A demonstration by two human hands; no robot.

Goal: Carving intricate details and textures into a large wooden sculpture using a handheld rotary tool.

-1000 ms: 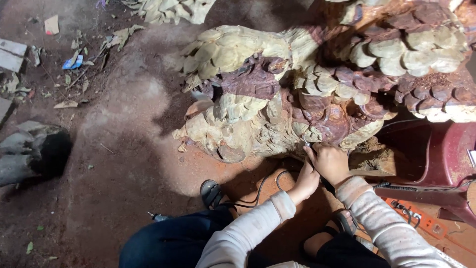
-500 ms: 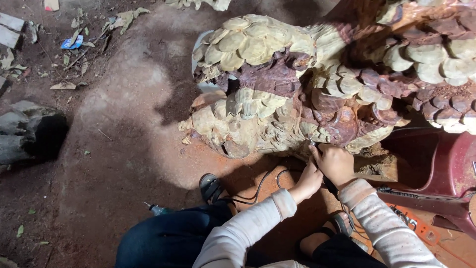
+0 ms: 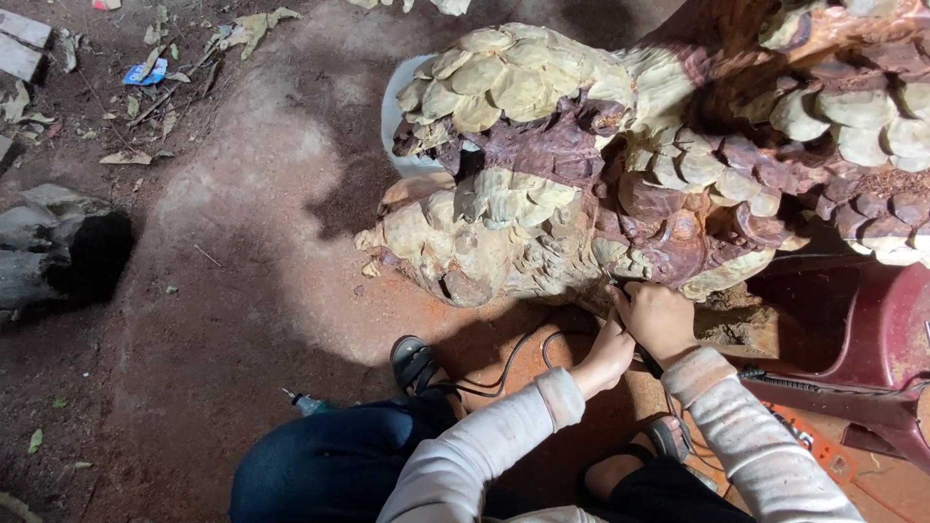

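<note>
Right hand [image 3: 659, 320] grips tool — against wood carving [image 3: 581, 194].

Rough matt carved wood sculpture [image 3: 601, 165], dusty dirt floor [image 3: 223, 252], glossy plastic chair [image 3: 862, 339]

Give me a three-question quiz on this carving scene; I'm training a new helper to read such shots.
1. True or false: both hands work at the lower edge of the wood carving.
2. What runs across the ground to the hands? A) a black cable B) a chain C) a hose
3. What colour is the plastic chair?

Key: 1 true: left hand and right hand meet there. 2 A, the cable. 3 Dark red.
</note>
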